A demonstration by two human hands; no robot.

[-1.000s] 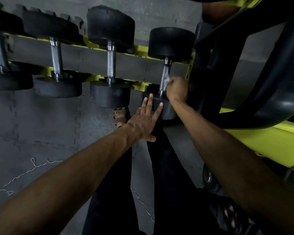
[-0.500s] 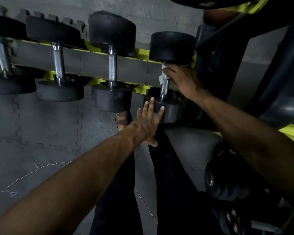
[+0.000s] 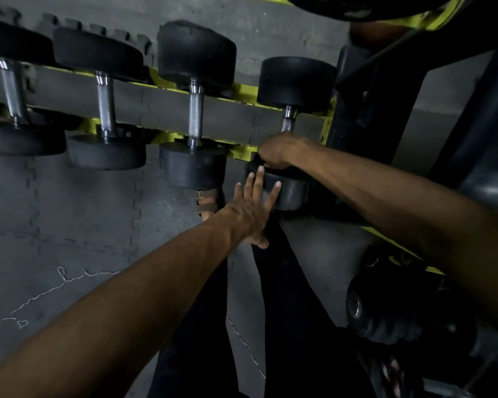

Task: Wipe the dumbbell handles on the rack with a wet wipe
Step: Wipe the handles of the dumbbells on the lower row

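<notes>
Dumbbell handle (image 3: 288, 122), the short knurled chrome bar of the rightmost weight on the yellow steel rack (image 3: 243, 91), has the right hand (image 3: 275, 150) curled tight round its lower end, just above the near black rubber head (image 3: 292, 192). Half a second ago that fist sat up against the far head with a white wet wipe showing. Now it has slid down the bar, and the wipe is hidden inside the fingers. The left hand (image 3: 250, 209) stays flat, fingers straight, pressed on the near head to steady it. By my reading, this handle has had a full stroke and is nearly done. Three chrome handles (image 3: 195, 110) further left have no hand on them.
</notes>
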